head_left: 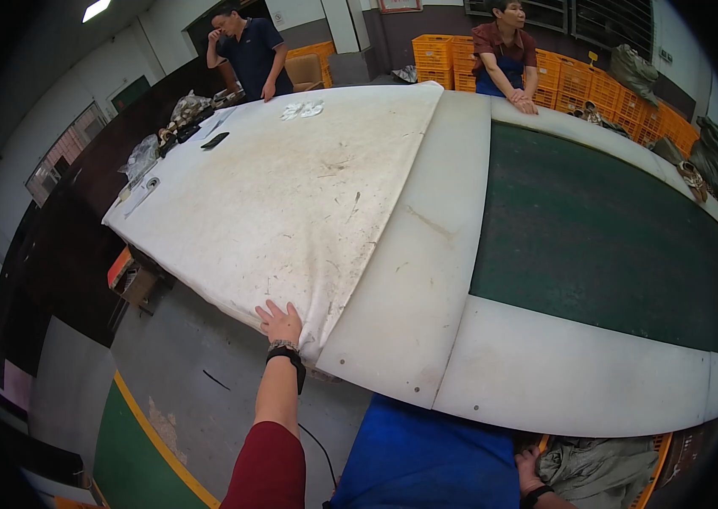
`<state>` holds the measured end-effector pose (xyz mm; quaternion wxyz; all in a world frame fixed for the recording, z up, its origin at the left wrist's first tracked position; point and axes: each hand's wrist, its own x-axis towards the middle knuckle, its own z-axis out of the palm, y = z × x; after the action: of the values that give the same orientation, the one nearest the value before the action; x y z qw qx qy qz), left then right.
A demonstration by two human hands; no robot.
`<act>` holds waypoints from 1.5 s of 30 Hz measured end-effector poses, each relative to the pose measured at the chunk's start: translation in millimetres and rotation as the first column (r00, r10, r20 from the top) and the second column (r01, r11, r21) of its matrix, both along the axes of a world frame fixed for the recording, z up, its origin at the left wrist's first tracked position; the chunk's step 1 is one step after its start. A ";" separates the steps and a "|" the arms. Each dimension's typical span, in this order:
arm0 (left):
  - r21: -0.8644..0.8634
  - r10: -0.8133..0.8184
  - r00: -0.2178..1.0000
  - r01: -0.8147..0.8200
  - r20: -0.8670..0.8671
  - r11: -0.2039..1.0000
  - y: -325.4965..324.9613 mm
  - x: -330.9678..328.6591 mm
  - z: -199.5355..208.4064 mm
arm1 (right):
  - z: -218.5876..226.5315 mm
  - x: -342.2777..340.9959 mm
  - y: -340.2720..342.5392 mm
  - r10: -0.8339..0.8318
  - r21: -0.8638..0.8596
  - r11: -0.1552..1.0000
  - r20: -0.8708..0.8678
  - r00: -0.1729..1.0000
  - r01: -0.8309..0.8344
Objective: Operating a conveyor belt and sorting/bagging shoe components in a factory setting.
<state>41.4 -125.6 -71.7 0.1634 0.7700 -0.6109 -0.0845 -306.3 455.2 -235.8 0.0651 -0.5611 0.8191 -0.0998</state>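
Note:
My left hand [281,323] lies with fingers spread on the near edge of the white cloth [291,204], where the cloth bunches into folds at the table corner. It holds nothing. My right hand [530,471] is low, under the table's near edge, beside a grey-green fabric bundle [597,472] in an orange crate [661,468]. Its fingers are partly hidden, so whether it grips the bundle or the crate does not show. Stained marks and small dark scraps dot the cloth. To its right, white panels [410,288] frame a dark green belt [605,229].
Across the table one person [253,55] stands at the far left, another [505,55] leans on the panel edge. A dark phone [215,141], small white pieces [302,110] and a tape roll [153,183] lie on the cloth. Orange crates [575,82] stack behind.

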 end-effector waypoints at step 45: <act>-0.543 -0.348 -0.888 0.460 -0.302 -0.703 277.2 -114.5 275.6 | -1.5 -1.2 -5.7 0.015 -0.047 0.999 -0.013 1.000 -0.016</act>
<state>-73.2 151.6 203.9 0.0836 -0.4041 -0.7822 -0.4668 -307.5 449.6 -237.3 0.0476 -0.5695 0.8125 -0.1148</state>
